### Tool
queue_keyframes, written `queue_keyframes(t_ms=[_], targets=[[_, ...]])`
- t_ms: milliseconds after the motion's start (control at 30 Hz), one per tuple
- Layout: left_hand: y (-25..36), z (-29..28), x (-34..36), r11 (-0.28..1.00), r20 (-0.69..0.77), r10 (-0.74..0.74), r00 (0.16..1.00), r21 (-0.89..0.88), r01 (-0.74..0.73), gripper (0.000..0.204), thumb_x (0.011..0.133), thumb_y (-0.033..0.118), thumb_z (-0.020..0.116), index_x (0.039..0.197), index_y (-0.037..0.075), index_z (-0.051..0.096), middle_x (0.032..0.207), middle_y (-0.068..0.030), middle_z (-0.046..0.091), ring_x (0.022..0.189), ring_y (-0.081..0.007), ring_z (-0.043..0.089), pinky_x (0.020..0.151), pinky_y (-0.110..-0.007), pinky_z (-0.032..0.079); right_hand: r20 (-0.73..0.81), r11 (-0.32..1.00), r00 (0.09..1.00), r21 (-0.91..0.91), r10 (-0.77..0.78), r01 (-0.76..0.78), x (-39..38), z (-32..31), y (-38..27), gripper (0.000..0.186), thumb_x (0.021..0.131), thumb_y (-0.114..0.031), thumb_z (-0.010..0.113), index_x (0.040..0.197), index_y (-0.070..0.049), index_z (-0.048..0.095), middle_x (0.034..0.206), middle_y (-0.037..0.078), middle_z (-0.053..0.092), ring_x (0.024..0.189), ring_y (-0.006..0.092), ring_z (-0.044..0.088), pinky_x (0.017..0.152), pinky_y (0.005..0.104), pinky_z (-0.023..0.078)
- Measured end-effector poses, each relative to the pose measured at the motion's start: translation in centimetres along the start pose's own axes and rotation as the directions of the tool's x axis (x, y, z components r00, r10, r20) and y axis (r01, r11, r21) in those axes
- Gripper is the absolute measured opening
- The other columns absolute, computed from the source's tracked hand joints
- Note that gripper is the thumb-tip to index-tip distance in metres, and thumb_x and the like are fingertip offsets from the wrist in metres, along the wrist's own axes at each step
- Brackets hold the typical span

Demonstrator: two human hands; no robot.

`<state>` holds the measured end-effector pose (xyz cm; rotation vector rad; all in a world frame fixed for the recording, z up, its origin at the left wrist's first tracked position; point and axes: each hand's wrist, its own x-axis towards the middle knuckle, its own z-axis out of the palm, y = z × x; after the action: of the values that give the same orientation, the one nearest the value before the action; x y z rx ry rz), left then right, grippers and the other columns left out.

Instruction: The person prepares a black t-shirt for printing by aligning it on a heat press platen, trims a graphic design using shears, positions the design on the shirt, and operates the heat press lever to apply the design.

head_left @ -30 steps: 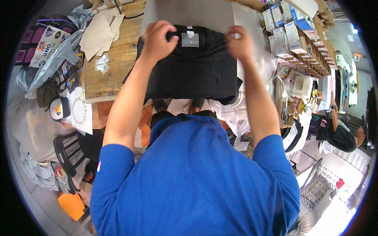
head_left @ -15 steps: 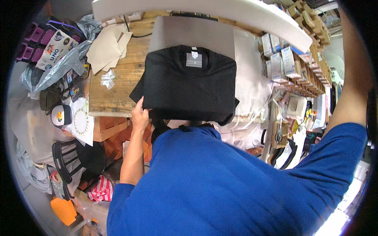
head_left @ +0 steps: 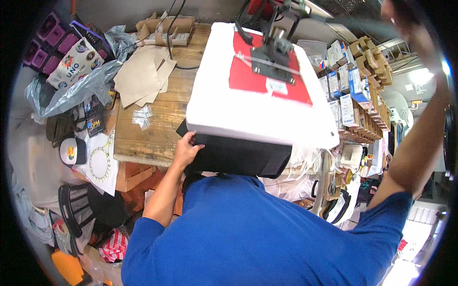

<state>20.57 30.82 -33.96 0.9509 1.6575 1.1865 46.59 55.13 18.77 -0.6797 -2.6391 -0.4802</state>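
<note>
A white heat press lid [head_left: 260,112] with a red panel [head_left: 245,76] and a black metal bracket [head_left: 274,64] covers most of a black T-shirt [head_left: 243,153]. Only the shirt's near part shows, hanging over the front edge. My left hand [head_left: 183,150] pinches the shirt's left side at the corner below the lid, thumb and fingers closed on the cloth. My right arm is raised high at the far right. The right hand [head_left: 403,19] is smeared by motion at the top edge, close to the end of a blurred grey bar [head_left: 348,24]; its grip does not show.
Left of the press, brown paper sheets [head_left: 143,76] and small clear packets [head_left: 142,117] lie on the wooden table [head_left: 138,143]. A black cable [head_left: 170,38] runs behind them. Stacked cardboard boxes [head_left: 350,112] stand at right. A black chair [head_left: 71,209] is at lower left.
The white lid has swung down and across over the black T-shirt, and its red panel and bracket have come into view. My left hand stays at the shirt's left corner.
</note>
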Motion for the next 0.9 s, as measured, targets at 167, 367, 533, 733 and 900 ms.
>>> queue_keyframes(t_ms=[167,367,533,733,900], targets=[[-1.9,-1.9,0.8,0.991,-0.015,0.004,1.000,-0.136,-0.006,0.032,0.080,0.008,0.079,0.109,0.000,0.068,0.094,-0.0076,0.073,0.085,-0.0114,0.065,0.077,-0.028,0.053,0.901,0.772,0.291,0.427,-0.321,-0.470,0.9,7.9,-8.8,0.025,0.077,-0.022,0.081,0.081,-0.002,0.067,0.069,0.017,0.067,0.067,0.0255,0.067,0.062,0.0400,0.051],[-3.2,-1.5,1.7,0.993,0.090,0.005,0.996,-0.117,0.005,0.026,0.084,0.011,0.076,0.105,-0.003,0.070,0.092,-0.0106,0.075,0.086,-0.0142,0.070,0.075,-0.029,0.054,0.984,0.732,0.010,0.141,-0.180,-0.666,-4.4,16.7,-15.3,0.032,0.084,-0.033,0.074,0.073,-0.003,0.070,0.073,0.022,0.068,0.074,0.0412,0.067,0.067,0.0466,0.052],[-4.1,-1.2,0.7,0.986,0.065,0.145,0.987,-0.086,-0.139,0.025,0.084,0.009,0.073,0.105,-0.001,0.069,0.097,-0.0187,0.072,0.092,-0.0306,0.072,0.081,-0.037,0.055,0.954,0.906,0.210,0.275,-0.216,-0.321,-11.8,25.5,-16.5,0.039,0.078,-0.038,0.070,0.069,0.000,0.069,0.072,0.022,0.067,0.068,0.0402,0.068,0.069,0.0467,0.056],[-2.2,-3.8,1.6,0.996,0.187,0.085,0.979,-0.030,-0.081,0.035,0.078,0.004,0.072,0.112,0.001,0.066,0.100,-0.0215,0.070,0.090,-0.0349,0.070,0.081,-0.038,0.054,0.857,0.853,0.499,0.351,-0.126,-0.387,-13.3,26.2,-17.4,0.024,0.078,-0.021,0.073,0.065,-0.006,0.059,0.060,0.018,0.061,0.060,0.0406,0.062,0.057,0.0498,0.048],[-8.3,-15.8,7.0,0.884,-0.605,0.127,0.786,0.429,0.187,0.037,0.082,0.027,0.076,0.105,0.000,0.066,0.102,-0.0230,0.065,0.097,-0.0413,0.063,0.086,-0.049,0.050,0.787,0.878,0.617,0.282,0.020,-0.388,-13.0,25.9,-17.5,0.027,0.076,-0.021,0.075,0.064,-0.004,0.059,0.059,0.019,0.059,0.059,0.0418,0.061,0.057,0.0482,0.047]])
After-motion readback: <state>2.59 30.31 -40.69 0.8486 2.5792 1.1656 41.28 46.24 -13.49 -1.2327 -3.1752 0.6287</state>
